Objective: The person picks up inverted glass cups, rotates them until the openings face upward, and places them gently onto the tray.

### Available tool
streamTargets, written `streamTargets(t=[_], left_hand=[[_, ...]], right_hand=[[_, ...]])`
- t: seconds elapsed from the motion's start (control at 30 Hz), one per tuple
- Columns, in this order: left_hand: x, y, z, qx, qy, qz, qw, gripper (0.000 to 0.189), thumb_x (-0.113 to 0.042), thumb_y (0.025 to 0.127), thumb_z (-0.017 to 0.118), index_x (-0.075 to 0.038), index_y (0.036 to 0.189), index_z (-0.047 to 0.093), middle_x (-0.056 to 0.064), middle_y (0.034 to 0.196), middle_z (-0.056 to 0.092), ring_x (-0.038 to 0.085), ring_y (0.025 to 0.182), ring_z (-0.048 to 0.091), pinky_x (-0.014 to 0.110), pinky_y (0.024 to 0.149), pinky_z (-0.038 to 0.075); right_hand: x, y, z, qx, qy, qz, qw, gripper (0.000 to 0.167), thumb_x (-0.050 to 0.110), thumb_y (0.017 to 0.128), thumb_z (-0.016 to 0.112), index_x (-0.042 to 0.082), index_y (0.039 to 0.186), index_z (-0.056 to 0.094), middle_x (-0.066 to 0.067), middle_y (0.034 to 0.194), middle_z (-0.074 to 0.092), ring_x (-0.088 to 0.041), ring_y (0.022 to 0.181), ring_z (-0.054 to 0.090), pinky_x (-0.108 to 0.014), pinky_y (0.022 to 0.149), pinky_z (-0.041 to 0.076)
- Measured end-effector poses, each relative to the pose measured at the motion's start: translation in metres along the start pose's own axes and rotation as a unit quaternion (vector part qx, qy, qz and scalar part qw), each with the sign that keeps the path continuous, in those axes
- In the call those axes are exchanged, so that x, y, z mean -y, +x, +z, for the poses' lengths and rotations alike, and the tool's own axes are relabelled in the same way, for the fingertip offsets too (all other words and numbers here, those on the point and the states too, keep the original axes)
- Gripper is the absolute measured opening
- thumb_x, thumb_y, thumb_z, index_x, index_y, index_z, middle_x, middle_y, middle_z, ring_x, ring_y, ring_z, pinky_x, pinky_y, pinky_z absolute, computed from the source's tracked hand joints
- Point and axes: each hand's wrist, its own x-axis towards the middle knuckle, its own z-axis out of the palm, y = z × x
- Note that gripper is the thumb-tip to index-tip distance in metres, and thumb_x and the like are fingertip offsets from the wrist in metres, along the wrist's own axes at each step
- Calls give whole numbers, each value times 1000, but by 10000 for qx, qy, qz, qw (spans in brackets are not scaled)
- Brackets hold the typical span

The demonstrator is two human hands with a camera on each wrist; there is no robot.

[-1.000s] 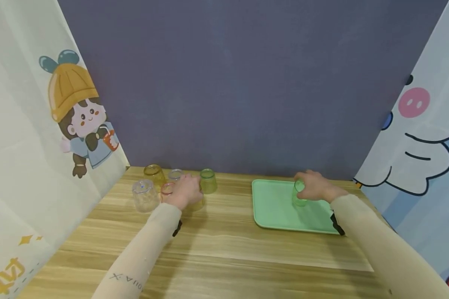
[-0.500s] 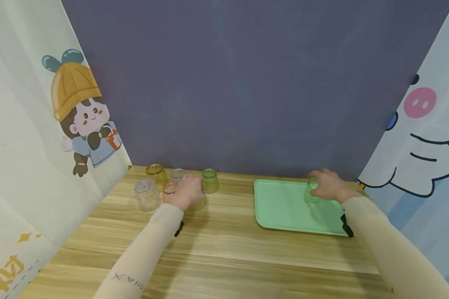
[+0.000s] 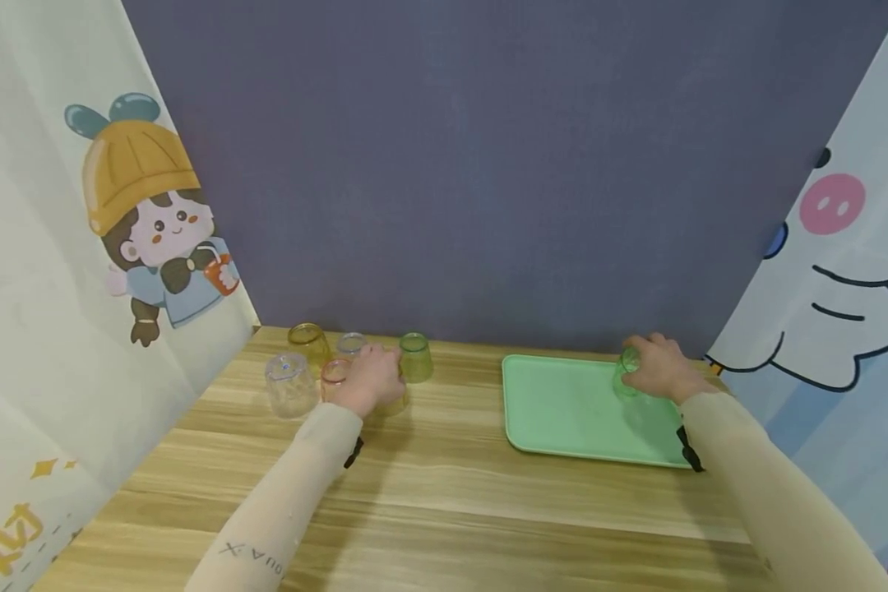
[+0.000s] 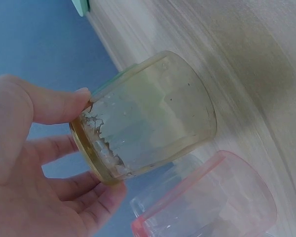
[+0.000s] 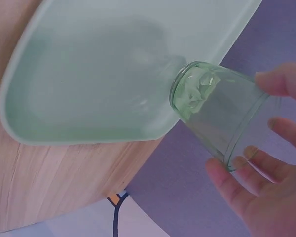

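My left hand (image 3: pixel 373 380) reaches down among the upturned glasses at the left. In the left wrist view its thumb and fingers grip the thick base of a pale yellow glass (image 4: pixel 158 113), whose mouth faces the wooden table. Far to the right, my right hand (image 3: pixel 659 368) holds a light green glass (image 5: pixel 202 106) by its rim, thumb on one side and fingers on the other. That glass is base down, right at the surface of the mint green tray (image 3: pixel 555 411), towards its back right part.
Around my left hand stand a clear glass (image 3: pixel 290 390), a pink-rimmed glass (image 3: pixel 332 374), an amber glass (image 3: pixel 311 345), another clear glass (image 3: pixel 351 342) and a darker green glass (image 3: pixel 415 360). A dark grey backdrop (image 3: pixel 444 181) rises behind the table, with printed curtains at both sides.
My right hand has carried the light green glass rightward and slightly back over the tray. The left hand keeps its grip on the yellow glass; the view has shifted slightly.
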Motion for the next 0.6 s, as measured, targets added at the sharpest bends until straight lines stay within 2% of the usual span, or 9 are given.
streamTargets(t=[0.4,0.6], left_hand=[[2,1,1,-87,135,85,9998,51,-24,95,62,-7,143,56,27,138,52,45,131,44,60,110,37],[3,3,2,-64,133,49,9999,52,-24,96,61,-9,145,54,27,140,51,46,134,41,63,110,35]], right_hand=[[-7,13,3,175,-14,228,9996,70,30,90,65,-6,146,43,-43,144,30,-66,128,26,-79,89,38],[-12,20,2,310,-95,316,9990,71,33,90,64,-6,147,43,-43,144,30,-67,128,25,-80,88,37]])
